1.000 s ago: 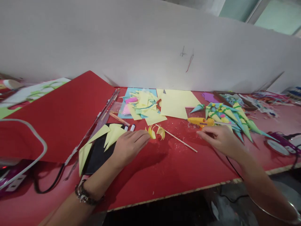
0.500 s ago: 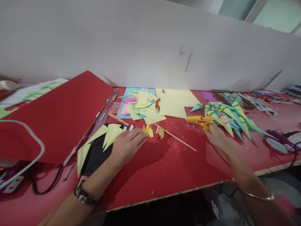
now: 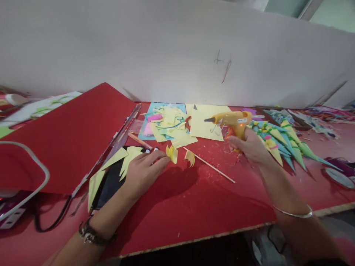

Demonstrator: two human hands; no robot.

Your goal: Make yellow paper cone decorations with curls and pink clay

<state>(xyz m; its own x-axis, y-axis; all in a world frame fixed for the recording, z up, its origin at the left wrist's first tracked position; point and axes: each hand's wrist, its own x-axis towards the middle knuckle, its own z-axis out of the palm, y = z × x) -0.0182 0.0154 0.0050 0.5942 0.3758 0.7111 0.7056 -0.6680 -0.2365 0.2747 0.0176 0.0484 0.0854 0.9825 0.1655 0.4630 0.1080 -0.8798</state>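
Pinching curled yellow paper (image 3: 173,154) in left hand (image 3: 140,171), near frame centre. Gripping yellow glue gun (image 3: 233,119) in right hand (image 3: 256,148), right of centre — could drip on pale yellow sheet (image 3: 203,130) from early trigger pressure, or burn left fingertips through careless aim.

I count one yellow glue gun (image 3: 235,120), two curled yellow pieces (image 3: 190,157), one pale stick (image 3: 212,166), one large red board (image 3: 80,136) and, on me, one silver bangle (image 3: 294,215).
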